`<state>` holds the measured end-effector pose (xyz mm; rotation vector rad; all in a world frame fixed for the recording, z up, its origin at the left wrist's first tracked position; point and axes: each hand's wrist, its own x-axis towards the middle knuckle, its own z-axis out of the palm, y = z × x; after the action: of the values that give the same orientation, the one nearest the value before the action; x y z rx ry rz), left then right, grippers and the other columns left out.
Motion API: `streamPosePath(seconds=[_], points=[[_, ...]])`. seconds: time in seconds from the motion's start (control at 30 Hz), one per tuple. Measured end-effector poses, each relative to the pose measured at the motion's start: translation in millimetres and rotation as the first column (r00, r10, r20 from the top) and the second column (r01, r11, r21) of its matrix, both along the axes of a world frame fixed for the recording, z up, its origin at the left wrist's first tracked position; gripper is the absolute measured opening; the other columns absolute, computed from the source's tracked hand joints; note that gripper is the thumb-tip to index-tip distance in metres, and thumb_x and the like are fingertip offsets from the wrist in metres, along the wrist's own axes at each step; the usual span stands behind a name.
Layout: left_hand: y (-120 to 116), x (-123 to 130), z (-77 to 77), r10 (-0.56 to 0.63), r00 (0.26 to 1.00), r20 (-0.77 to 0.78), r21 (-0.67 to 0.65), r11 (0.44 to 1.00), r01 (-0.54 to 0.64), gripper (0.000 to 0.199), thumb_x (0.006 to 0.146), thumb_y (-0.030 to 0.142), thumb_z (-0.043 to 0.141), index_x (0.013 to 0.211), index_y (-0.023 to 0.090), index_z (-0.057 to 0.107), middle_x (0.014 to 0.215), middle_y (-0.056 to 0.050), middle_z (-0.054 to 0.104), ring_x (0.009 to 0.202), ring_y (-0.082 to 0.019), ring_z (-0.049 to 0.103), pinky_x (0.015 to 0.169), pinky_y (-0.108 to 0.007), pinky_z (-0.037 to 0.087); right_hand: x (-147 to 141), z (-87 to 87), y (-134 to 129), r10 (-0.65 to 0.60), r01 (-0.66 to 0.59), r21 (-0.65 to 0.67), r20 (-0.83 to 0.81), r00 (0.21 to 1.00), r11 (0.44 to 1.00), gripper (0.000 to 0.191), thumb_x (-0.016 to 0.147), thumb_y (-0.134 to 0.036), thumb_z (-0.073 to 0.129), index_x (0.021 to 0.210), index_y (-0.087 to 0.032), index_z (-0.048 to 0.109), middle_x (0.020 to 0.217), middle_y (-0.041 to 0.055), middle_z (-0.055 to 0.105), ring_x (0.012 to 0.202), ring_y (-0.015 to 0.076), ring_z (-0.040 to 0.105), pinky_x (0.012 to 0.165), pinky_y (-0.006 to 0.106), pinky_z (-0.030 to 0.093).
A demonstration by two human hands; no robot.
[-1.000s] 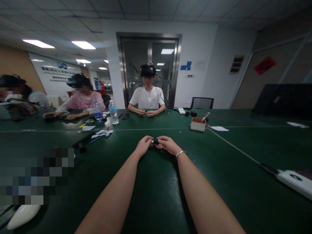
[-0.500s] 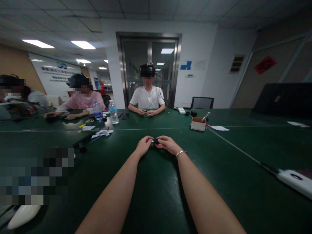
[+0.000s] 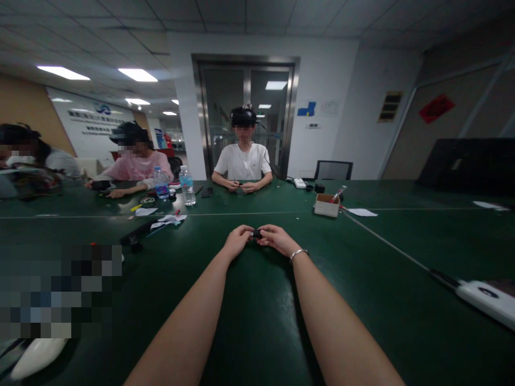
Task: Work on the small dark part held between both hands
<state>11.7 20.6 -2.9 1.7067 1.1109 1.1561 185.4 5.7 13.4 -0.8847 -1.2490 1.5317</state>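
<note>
Both my hands meet over the middle of the dark green table (image 3: 257, 311), around a small black object with a silvery end (image 3: 256, 234). It is too small to name its kind. My left hand (image 3: 238, 240) pinches the silvery end between thumb and fingers. Closed on the black end is my right hand (image 3: 278, 239), with a silver bracelet (image 3: 298, 254) at the wrist. The fingers hide part of the object, which lies roughly level just above or on the tabletop.
A small open box (image 3: 326, 206) stands ahead to the right, with a cable (image 3: 386, 236) running toward a white power strip (image 3: 488, 300). Two plastic bottles (image 3: 188, 186), papers (image 3: 169, 220) and a phone (image 3: 206, 192) lie ahead left. A person (image 3: 243, 161) sits opposite; others sit left.
My hands and the small black object stay almost still. At the left, the person in pink has shifted a dark object slightly to the right.
</note>
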Motion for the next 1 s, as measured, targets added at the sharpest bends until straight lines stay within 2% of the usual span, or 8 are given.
streamPosePath(seconds=[0.13, 0.27, 0.37, 0.47, 0.63, 0.77, 0.9, 1.0], points=[[1.5, -0.7, -1.7, -0.006, 0.999, -0.052, 0.013, 1.000, 0.006, 0.030, 0.082, 0.035, 0.045, 0.096, 0.015, 0.062, 0.073, -0.004, 0.064, 0.066, -0.014, 0.058, 0.063, -0.026, 0.044, -0.6, 1.0, -1.0, -0.003, 0.003, -0.005, 0.006, 1.000, 1.000, 0.013, 0.080, -0.008, 0.059, 0.092, -0.010, 0.057, 0.068, 0.0069, 0.067, 0.058, 0.0115, 0.066, 0.058, 0.019, 0.055], [3.2, -1.5, -4.2, 0.021, 0.999, -0.040, 0.049, 0.999, -0.019, 0.026, 0.080, 0.033, 0.050, 0.095, 0.017, 0.063, 0.089, -0.005, 0.066, 0.077, -0.014, 0.060, 0.070, -0.025, 0.045, -1.1, 1.9, -1.2, -0.008, 0.008, -0.016, 0.017, 1.000, 1.000, 0.012, 0.082, -0.007, 0.056, 0.094, -0.010, 0.056, 0.068, 0.0078, 0.067, 0.058, 0.0115, 0.066, 0.058, 0.019, 0.055], [2.1, -1.7, -3.7, 0.017, 0.999, -0.044, 0.041, 0.999, -0.016, 0.029, 0.082, 0.037, 0.047, 0.096, 0.016, 0.062, 0.085, -0.005, 0.066, 0.074, -0.015, 0.060, 0.068, -0.026, 0.045, -1.2, 1.6, -0.6, -0.018, 0.019, -0.022, 0.031, 0.999, 1.000, 0.011, 0.083, -0.006, 0.054, 0.094, -0.010, 0.056, 0.068, 0.0079, 0.067, 0.057, 0.0115, 0.066, 0.059, 0.019, 0.055], [0.0, -1.6, -1.9, 0.024, 0.999, -0.031, 0.065, 0.998, -0.022, 0.026, 0.079, 0.034, 0.052, 0.095, 0.017, 0.063, 0.089, -0.006, 0.065, 0.078, -0.015, 0.060, 0.072, -0.026, 0.045, -0.8, -0.2, 0.9, -0.011, 0.011, -0.011, 0.031, 0.999, 1.000, 0.012, 0.083, -0.005, 0.054, 0.094, -0.010, 0.055, 0.069, 0.0083, 0.067, 0.058, 0.0115, 0.067, 0.060, 0.019, 0.055], [-2.2, -0.8, -0.8, 0.013, 1.000, -0.001, 0.007, 1.000, -0.013, 0.033, 0.082, 0.042, 0.048, 0.095, 0.014, 0.061, 0.071, -0.003, 0.062, 0.061, -0.013, 0.056, 0.059, -0.024, 0.044, 0.2, -3.3, 2.9, -0.016, 0.016, 0.002, 0.019, 1.000, 1.000, 0.013, 0.080, -0.008, 0.059, 0.093, -0.010, 0.057, 0.069, 0.0069, 0.067, 0.060, 0.0126, 0.067, 0.059, 0.021, 0.056], [-2.7, -0.2, -1.0, 0.016, 1.000, 0.017, 0.019, 1.000, -0.017, 0.029, 0.079, 0.038, 0.052, 0.095, 0.016, 0.062, 0.077, -0.003, 0.063, 0.065, -0.012, 0.057, 0.060, -0.022, 0.042, 0.3, -3.1, 2.4, -0.009, 0.009, 0.005, 0.015, 1.000, 1.000, 0.014, 0.079, -0.009, 0.061, 0.093, -0.010, 0.058, 0.069, 0.0072, 0.067, 0.060, 0.0132, 0.067, 0.060, 0.022, 0.056], [-1.8, -0.3, -1.6, 0.047, 0.999, 0.004, -0.008, 0.999, -0.047, 0.031, 0.082, 0.040, 0.046, 0.094, 0.016, 0.062, 0.064, -0.001, 0.058, 0.055, -0.011, 0.051, 0.053, -0.022, 0.039, 0.0, -2.6, 2.3, -0.008, 0.008, 0.003, 0.013, 1.000, 1.000, 0.013, 0.079, -0.010, 0.062, 0.091, -0.010, 0.058, 0.070, 0.0074, 0.067, 0.061, 0.0134, 0.067, 0.059, 0.023, 0.057], [-0.4, -0.9, -2.5, 0.046, 0.999, 0.001, 0.025, 0.999, -0.046, 0.028, 0.080, 0.036, 0.050, 0.095, 0.017, 0.063, 0.072, -0.002, 0.060, 0.061, -0.011, 0.053, 0.055, -0.021, 0.039, -0.2, -2.7, 2.7, -0.002, 0.002, -0.002, 0.007, 1.000, 1.000, 0.013, 0.079, -0.009, 0.062, 0.091, -0.010, 0.057, 0.071, 0.0076, 0.067, 0.060, 0.0131, 0.067, 0.059, 0.022, 0.057]])
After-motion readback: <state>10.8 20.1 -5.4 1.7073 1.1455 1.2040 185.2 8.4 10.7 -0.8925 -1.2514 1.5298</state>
